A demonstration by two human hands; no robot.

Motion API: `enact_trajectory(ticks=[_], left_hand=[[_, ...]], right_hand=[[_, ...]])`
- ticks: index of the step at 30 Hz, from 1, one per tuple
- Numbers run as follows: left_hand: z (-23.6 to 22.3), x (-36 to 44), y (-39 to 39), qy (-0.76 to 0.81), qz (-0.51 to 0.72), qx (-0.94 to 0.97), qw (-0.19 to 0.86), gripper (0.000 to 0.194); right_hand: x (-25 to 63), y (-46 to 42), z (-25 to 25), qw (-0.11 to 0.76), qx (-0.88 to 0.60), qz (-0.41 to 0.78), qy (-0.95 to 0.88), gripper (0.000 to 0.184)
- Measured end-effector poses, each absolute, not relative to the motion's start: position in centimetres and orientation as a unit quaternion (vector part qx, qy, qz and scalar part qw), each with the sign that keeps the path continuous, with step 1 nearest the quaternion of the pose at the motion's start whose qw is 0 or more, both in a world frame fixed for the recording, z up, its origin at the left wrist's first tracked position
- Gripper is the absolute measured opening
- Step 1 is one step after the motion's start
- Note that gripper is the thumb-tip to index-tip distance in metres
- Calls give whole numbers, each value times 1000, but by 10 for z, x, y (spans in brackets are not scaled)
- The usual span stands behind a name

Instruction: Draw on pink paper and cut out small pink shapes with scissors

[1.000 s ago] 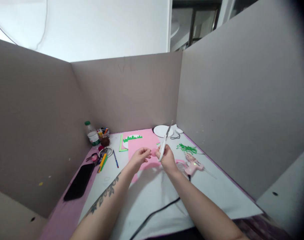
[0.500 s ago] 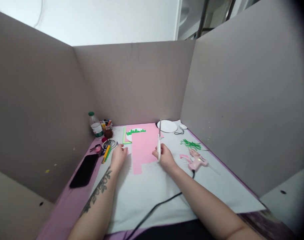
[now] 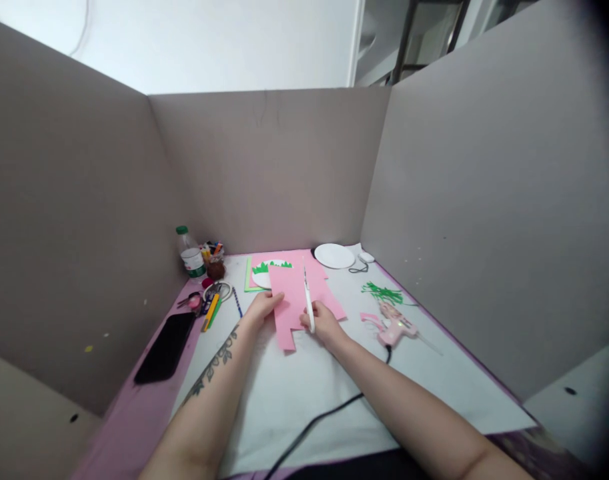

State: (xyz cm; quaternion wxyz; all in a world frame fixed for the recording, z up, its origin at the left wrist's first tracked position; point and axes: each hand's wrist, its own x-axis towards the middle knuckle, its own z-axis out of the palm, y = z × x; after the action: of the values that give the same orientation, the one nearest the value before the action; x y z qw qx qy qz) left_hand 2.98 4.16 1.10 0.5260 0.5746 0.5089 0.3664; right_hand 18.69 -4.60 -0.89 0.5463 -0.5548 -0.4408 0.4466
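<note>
My left hand pinches the left edge of a pink paper sheet, which has a notch cut from its near side. In my right hand is a pair of scissors with white handles, blades pointing away from me over the pink sheet. The blades look closed or nearly so. Behind the sheet lies a white paper disc with a green grass-shaped edge, partly covered, on a stack of pink and green paper.
On the right are a pink glue gun with a black cord, green strips and a white plate. Left are a phone, a bottle, tape and a yellow cutter. Grey panels enclose the table.
My left hand has moved right and taken hold of the pink sheet, which is now turned and shifted slightly right. The scissors have tilted leftward with my right hand.
</note>
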Motion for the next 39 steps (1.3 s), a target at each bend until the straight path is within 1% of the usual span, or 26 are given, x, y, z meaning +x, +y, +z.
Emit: enact_trajectory(ticks=[4, 9, 12, 14, 17, 20, 23, 26, 29, 32, 35, 39], left_hand=[[10, 48, 52, 484, 394, 540, 564, 27], [10, 46, 52, 488, 431, 519, 554, 20], [17, 31, 47, 469, 491, 501, 536, 22], [25, 22, 42, 449, 541, 476, 528, 27], [42, 15, 35, 368, 662, 380, 531, 28], [64, 13, 28, 300, 752, 294, 507, 22], [89, 10, 25, 283, 811, 238, 454, 14], [116, 6, 23, 260, 852, 216, 400, 16], [135, 7, 17, 209, 873, 225, 379, 21], [138, 13, 4, 144, 851, 242, 443, 21], [125, 20, -8, 132, 809, 236, 521, 24], [101, 24, -10, 153, 795, 216, 546, 16]], right_hand=[[187, -46, -11, 528, -559, 446, -458, 17], [186, -51, -11, 541, -532, 418, -499, 19], [186, -56, -4, 574, -506, 380, -521, 23], [185, -59, 0, 591, -493, 356, -530, 24], [181, -66, 5, 578, -480, 377, -541, 26], [174, -75, 10, 540, -436, 457, -556, 36], [166, -85, 11, 519, -365, 506, -585, 55], [156, -90, 2, 466, -314, 568, -602, 71], [145, -90, -16, 431, -299, 606, -599, 75], [137, -88, -31, 421, -303, 604, -605, 72], [136, -87, -31, 441, -312, 585, -605, 70], [140, -85, -17, 480, -333, 551, -596, 63]])
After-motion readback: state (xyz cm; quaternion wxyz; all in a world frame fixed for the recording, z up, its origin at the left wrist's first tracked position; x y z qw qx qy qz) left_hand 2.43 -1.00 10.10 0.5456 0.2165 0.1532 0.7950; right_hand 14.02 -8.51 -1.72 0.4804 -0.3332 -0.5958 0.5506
